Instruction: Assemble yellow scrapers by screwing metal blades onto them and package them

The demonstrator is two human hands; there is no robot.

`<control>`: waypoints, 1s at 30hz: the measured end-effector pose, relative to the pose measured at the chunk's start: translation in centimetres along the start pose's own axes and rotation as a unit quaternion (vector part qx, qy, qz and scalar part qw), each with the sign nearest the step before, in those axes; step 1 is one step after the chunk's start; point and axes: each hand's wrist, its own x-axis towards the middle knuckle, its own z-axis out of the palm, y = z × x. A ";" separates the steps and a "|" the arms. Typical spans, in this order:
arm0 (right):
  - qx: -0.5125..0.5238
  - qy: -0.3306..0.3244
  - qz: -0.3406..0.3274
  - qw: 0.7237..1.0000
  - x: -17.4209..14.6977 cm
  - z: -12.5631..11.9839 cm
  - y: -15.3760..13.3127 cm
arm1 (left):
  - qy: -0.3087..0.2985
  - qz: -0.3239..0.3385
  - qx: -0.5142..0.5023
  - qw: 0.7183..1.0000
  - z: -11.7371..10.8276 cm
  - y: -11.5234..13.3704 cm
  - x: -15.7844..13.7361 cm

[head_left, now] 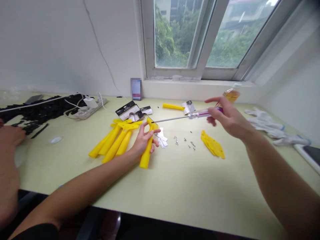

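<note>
My left hand (145, 141) is closed around a yellow plastic scraper handle (147, 150), its wide head tilted up and away from me. In my right hand (226, 116) is a screwdriver (200, 114) with a clear and purple grip, its long shaft reaching left. The screwdriver's tip meets the head of the handle. Several more yellow handles (117, 138) lie in a pile left of my left hand. Small screws and nuts (185, 140) are scattered on the table between my hands. White blade-like strips (162, 138) rest just beyond my left fingers. Yellow flat plates (212, 145) are stacked below my right hand.
Black cards (127, 110), a phone (136, 89) and a yellow handle (172, 106) are at the back. A power strip (90, 110) and black pieces (50, 108) lie left, near another person's hand (12, 135). A bottle (232, 93) and white gloves (270, 125) stand right.
</note>
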 end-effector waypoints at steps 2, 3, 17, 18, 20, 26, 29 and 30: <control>0.016 -0.041 0.003 0.999 0.0 0.0 -0.1 | 0.001 0.000 -0.002 1.000 0.0 0.0 -0.1; 0.000 -0.027 0.016 1.000 0.0 0.0 -0.1 | -0.002 -0.002 -0.002 1.000 0.0 0.0 -0.1; 0.044 0.033 0.072 0.996 0.4 0.3 0.2 | -0.011 0.007 -0.006 1.000 0.1 0.1 -0.2; 0.065 0.029 0.072 0.995 0.5 0.1 0.5 | -0.017 0.007 -0.009 1.000 0.2 0.2 -0.3; 0.086 0.042 0.070 0.993 0.8 -0.4 1.1 | -0.028 0.001 -0.016 0.999 0.3 0.3 -0.5; 0.031 0.100 0.064 0.992 1.3 -3.1 4.4 | -0.016 -0.013 -0.025 0.999 0.2 0.2 -0.3; 0.005 0.056 0.125 0.991 1.4 -4.3 7.3 | -0.016 -0.011 -0.025 1.000 0.2 0.1 -0.2; -0.005 0.034 0.149 0.988 1.5 -4.6 8.3 | -0.016 -0.011 -0.026 0.999 0.2 0.1 -0.2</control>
